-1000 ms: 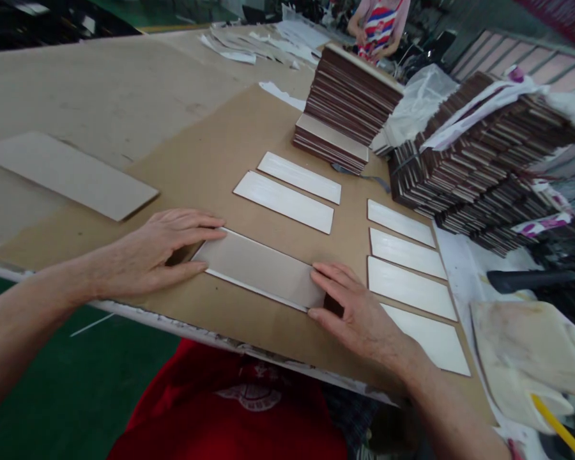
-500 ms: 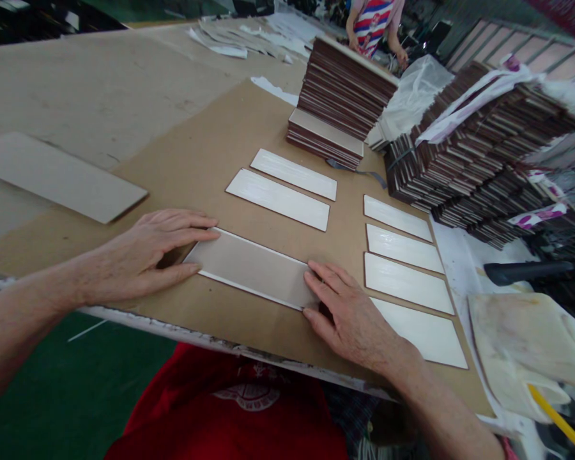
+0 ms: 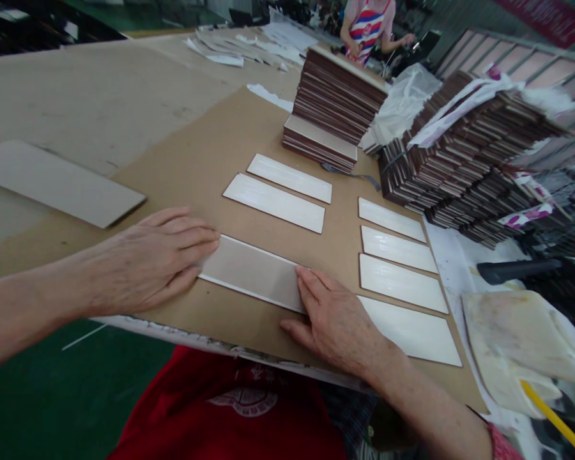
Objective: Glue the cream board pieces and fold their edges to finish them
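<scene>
The left hand and right hand have slid inward, covering more of the beige strip.

Nearest tile: matt grey-beige face, smooth, thin pale edge. White tiles: glossy glaze w/ faint streaks, catch light. Sheet under them: brown cardboard, matt, smooth. Table top: dull beige, scuffed, stained. Loose board at left: matt, cardboard-like. Tile stacks: dark brown edges, unglazed look. Film betw. stacks: clear plastic, crinkled, shiny. Rag: cream cloth, soiled. Shirt: red cloth, matt.
</scene>
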`<act>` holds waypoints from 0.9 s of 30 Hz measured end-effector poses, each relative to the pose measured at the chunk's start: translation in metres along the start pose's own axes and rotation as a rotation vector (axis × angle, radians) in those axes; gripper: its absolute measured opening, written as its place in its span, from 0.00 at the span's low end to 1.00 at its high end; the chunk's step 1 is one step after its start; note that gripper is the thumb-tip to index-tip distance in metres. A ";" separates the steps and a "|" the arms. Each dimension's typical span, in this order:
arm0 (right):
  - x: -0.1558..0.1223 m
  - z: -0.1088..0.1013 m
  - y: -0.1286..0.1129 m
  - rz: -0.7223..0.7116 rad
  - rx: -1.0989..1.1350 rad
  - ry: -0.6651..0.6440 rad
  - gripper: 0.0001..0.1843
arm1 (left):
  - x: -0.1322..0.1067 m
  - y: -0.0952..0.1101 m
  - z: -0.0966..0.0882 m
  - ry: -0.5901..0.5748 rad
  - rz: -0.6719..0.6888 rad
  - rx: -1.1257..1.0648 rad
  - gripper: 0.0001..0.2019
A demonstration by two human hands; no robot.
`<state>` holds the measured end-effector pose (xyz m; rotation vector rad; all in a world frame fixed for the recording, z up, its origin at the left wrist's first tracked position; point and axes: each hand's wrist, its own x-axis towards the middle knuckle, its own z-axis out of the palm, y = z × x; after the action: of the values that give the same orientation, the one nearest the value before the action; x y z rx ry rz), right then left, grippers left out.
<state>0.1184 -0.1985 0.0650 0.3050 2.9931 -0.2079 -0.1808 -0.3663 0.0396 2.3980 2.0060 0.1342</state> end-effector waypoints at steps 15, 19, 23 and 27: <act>-0.025 0.002 0.016 0.088 -0.079 0.044 0.35 | -0.005 0.005 0.008 0.004 -0.058 -0.134 0.27; -0.022 -0.002 0.024 0.099 -0.050 0.114 0.29 | -0.004 0.002 0.011 0.020 -0.042 -0.134 0.28; -0.017 0.011 0.015 0.020 0.018 0.044 0.38 | -0.006 -0.002 0.014 0.029 -0.041 -0.191 0.27; -0.034 0.016 0.001 0.012 0.062 0.011 0.52 | -0.022 0.005 0.019 0.055 -0.030 -0.218 0.35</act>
<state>0.1536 -0.2069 0.0537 0.3318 2.9990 -0.2997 -0.1782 -0.3884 0.0194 2.2539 1.9343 0.4003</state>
